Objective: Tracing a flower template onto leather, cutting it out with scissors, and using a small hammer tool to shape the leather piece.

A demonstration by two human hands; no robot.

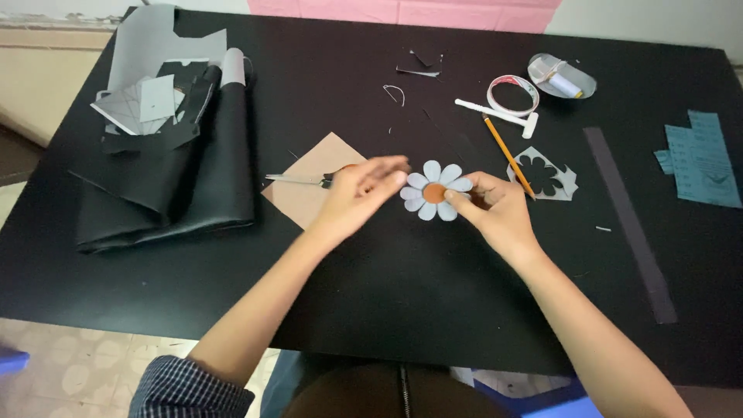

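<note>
**One clear packet, some printed teal sheets**

A small clear plastic packet holding a white spool lies at the far right of the black counter. Teal paper sheets with dark print lie flat at the right edge. No signs or screens show.

Black counter fills most of the room view. Pink wall panel behind it, pale wall to the right. Beige patterned tile floor lower left. Even, soft light, no hard shadows.
</note>
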